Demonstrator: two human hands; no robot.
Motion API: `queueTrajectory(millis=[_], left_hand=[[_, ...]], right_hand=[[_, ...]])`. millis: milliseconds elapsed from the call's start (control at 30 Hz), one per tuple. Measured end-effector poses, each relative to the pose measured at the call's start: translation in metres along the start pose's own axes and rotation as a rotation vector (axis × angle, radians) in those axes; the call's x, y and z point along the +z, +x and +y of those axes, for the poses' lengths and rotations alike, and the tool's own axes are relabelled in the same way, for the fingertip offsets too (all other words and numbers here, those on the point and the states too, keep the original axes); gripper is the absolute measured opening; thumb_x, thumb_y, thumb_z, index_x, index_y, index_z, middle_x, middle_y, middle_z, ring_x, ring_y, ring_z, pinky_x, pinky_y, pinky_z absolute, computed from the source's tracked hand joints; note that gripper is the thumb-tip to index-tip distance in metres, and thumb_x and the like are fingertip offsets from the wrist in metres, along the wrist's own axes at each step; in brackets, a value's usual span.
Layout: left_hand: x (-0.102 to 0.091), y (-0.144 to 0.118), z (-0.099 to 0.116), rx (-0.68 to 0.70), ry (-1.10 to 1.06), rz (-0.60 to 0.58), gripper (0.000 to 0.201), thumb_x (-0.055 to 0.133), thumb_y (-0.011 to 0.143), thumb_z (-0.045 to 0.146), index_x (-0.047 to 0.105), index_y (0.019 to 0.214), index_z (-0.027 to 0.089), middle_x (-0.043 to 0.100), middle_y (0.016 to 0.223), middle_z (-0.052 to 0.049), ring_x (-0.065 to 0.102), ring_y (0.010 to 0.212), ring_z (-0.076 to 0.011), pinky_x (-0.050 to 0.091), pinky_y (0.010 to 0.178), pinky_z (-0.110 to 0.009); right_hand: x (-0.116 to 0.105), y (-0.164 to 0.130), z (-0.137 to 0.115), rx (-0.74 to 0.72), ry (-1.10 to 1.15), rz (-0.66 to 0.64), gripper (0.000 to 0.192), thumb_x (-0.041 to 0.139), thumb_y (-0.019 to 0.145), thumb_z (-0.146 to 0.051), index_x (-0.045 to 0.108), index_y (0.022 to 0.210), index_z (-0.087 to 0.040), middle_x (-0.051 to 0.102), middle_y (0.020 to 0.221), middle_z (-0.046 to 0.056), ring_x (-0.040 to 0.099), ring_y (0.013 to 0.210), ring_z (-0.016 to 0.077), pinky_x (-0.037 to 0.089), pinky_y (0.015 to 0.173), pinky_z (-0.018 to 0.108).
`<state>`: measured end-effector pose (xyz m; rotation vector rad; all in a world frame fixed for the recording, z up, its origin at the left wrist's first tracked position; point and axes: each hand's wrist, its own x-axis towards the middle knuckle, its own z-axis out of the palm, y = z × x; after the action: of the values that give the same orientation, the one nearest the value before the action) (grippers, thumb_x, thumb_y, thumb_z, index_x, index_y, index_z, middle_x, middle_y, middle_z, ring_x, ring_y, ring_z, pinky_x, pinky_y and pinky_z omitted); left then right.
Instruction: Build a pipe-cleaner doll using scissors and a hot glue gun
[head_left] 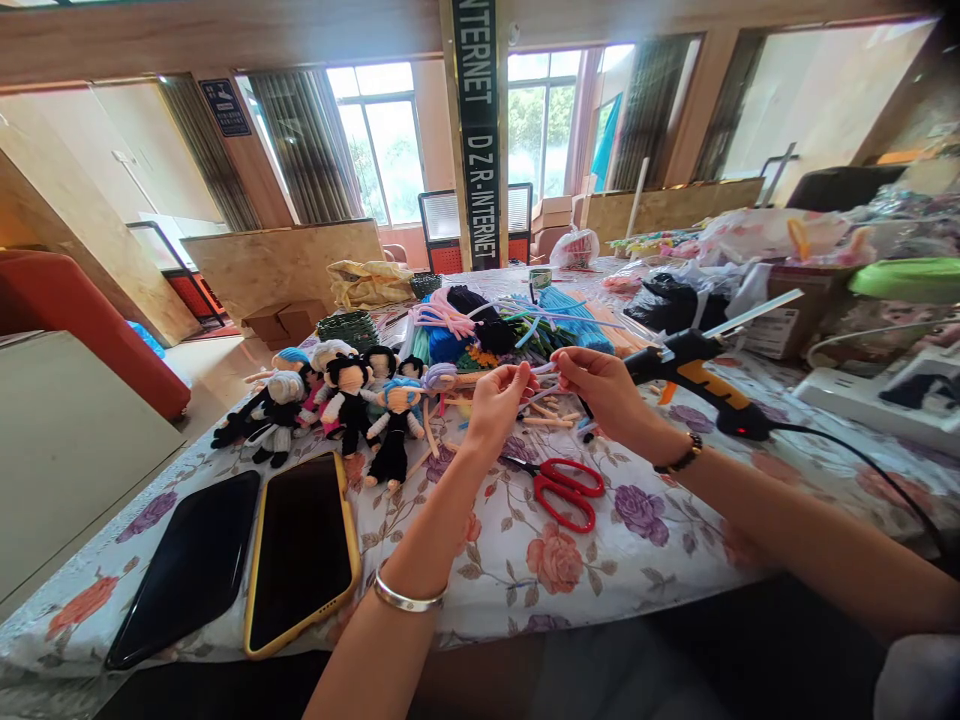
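Note:
A pale lavender pipe cleaner [544,369] stretches between my two hands above the table. My left hand [498,402] pinches one end between thumb and fingertips. The fingers of my right hand [601,392] are closed on the other end. Below them, short beige and lavender pipe cleaner pieces [551,421] lie scattered on the flowered tablecloth [480,600]. Red-handled scissors [564,490] rest nearer to me, their blades pointing left. To the right of my right hand is a black and orange glue gun [694,370] with a clear glue stick in its back.
Several small pipe cleaner dolls [349,390] sit at the left. Two phones, one black [191,560] and one yellow-cased [304,555], lie near the front edge. Behind my hands is a pile of coloured pipe cleaners [517,325]. The glue gun's cord [862,455] runs right.

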<state>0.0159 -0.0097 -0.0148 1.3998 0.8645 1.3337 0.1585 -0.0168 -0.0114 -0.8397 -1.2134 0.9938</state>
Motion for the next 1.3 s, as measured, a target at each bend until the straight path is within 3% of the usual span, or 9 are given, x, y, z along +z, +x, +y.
queueTrajectory(millis=[267, 367, 467, 567, 733, 867, 1133, 1300], left_hand=[[-0.006, -0.001, 0.01, 0.253, 0.578, 0.16, 0.024, 0.046, 0.088, 0.032, 0.057, 0.073, 0.017, 0.066, 0.074, -0.003, 0.059, 0.069, -0.0139, 0.041, 0.071, -0.026], [-0.008, -0.001, 0.012, 0.33, 0.68, 0.181, 0.022, 0.046, 0.088, 0.03, 0.057, 0.074, 0.019, 0.067, 0.076, -0.004, 0.06, 0.073, -0.015, 0.041, 0.074, -0.027], [-0.007, 0.0, 0.01, 0.329, 0.581, 0.193, 0.029, 0.041, 0.091, 0.035, 0.059, 0.075, 0.019, 0.067, 0.076, -0.004, 0.06, 0.073, -0.0145, 0.042, 0.073, -0.027], [-0.006, 0.001, 0.006, 0.234, 0.348, 0.173, 0.041, 0.034, 0.091, 0.045, 0.062, 0.081, 0.017, 0.068, 0.079, -0.006, 0.06, 0.071, -0.0138, 0.043, 0.069, -0.027], [-0.003, 0.001, 0.002, 0.085, 0.077, 0.062, 0.032, 0.064, 0.074, 0.046, 0.065, 0.082, 0.014, 0.069, 0.082, -0.006, 0.06, 0.074, -0.0139, 0.043, 0.068, -0.025], [0.0, -0.001, 0.004, 0.063, -0.045, 0.076, 0.028, 0.072, 0.065, 0.04, 0.066, 0.076, 0.014, 0.067, 0.077, -0.003, 0.058, 0.073, -0.0121, 0.043, 0.07, -0.024], [0.0, 0.001, 0.005, 0.045, -0.064, 0.081, 0.026, 0.071, 0.066, 0.039, 0.067, 0.074, 0.014, 0.065, 0.074, -0.002, 0.054, 0.069, -0.0102, 0.041, 0.069, -0.024], [-0.002, 0.004, -0.003, 0.111, 0.115, 0.046, 0.023, 0.068, 0.069, 0.037, 0.068, 0.076, 0.015, 0.065, 0.074, -0.002, 0.055, 0.072, -0.0122, 0.04, 0.07, -0.025]], right_hand=[[-0.003, -0.002, -0.006, -0.045, -0.328, -0.02, 0.043, 0.071, 0.064, -0.053, 0.072, 0.082, -0.014, 0.06, 0.063, 0.002, 0.047, 0.056, 0.0098, 0.036, 0.051, 0.024], [-0.007, 0.0, -0.003, -0.095, -0.539, -0.051, 0.046, 0.065, 0.068, -0.058, 0.072, 0.079, -0.014, 0.059, 0.058, 0.002, 0.044, 0.05, 0.0097, 0.03, 0.046, 0.024], [-0.009, 0.001, -0.002, -0.139, -0.623, -0.066, 0.047, 0.062, 0.07, -0.06, 0.072, 0.076, -0.015, 0.06, 0.056, 0.002, 0.044, 0.047, 0.0099, 0.029, 0.045, 0.024], [-0.006, -0.001, -0.003, -0.143, -0.552, -0.011, 0.045, 0.063, 0.069, -0.058, 0.073, 0.077, -0.015, 0.066, 0.063, 0.005, 0.05, 0.051, 0.0117, 0.034, 0.047, 0.025], [0.0, -0.005, -0.008, -0.108, -0.495, 0.075, 0.045, 0.067, 0.067, -0.054, 0.075, 0.081, -0.012, 0.067, 0.064, 0.006, 0.047, 0.05, 0.0106, 0.033, 0.046, 0.024], [0.001, -0.009, -0.011, -0.137, -0.556, 0.069, 0.043, 0.067, 0.068, -0.052, 0.076, 0.082, -0.012, 0.067, 0.063, 0.006, 0.047, 0.052, 0.0108, 0.034, 0.047, 0.024], [0.0, -0.008, -0.008, -0.163, -0.653, 0.004, 0.045, 0.064, 0.071, -0.056, 0.076, 0.085, -0.014, 0.057, 0.052, 0.001, 0.037, 0.046, 0.0081, 0.024, 0.044, 0.024], [-0.005, -0.004, -0.012, -0.166, -0.646, 0.002, 0.044, 0.056, 0.078, -0.056, 0.072, 0.087, -0.015, 0.065, 0.068, 0.004, 0.052, 0.059, 0.0126, 0.035, 0.051, 0.024]])
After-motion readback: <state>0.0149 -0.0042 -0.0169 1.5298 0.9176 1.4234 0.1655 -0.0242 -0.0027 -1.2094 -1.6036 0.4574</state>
